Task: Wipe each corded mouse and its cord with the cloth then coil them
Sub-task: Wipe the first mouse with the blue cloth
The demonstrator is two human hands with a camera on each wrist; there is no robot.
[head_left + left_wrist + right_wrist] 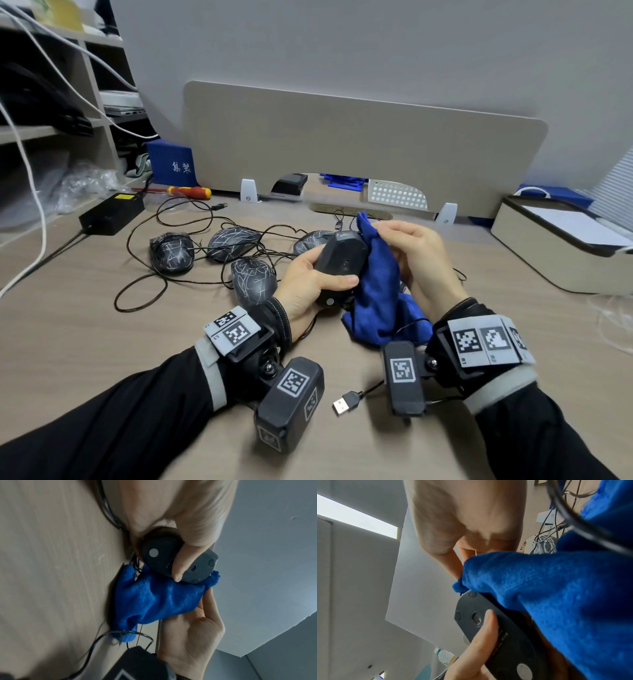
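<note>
My left hand (308, 279) grips a black corded mouse (339, 262) above the desk, its flat underside turned toward me and my thumb lying across it. In the left wrist view the mouse (178, 561) shows its sensor hole and a grey round sticker. My right hand (416, 251) holds a blue cloth (380, 284) against the mouse's right side; the cloth's lower end rests on the desk. The mouse's top is hidden by the cloth (556, 595). Its cord trails down to a USB plug (344, 404) near my wrists.
Several patterned black mice (171, 251) with tangled cords lie on the desk left of and behind my hands. A black power brick (111, 212) and a red-yellow screwdriver (186, 192) sit at the back left. A beige box (561, 246) stands at the right, a divider panel (359, 147) behind.
</note>
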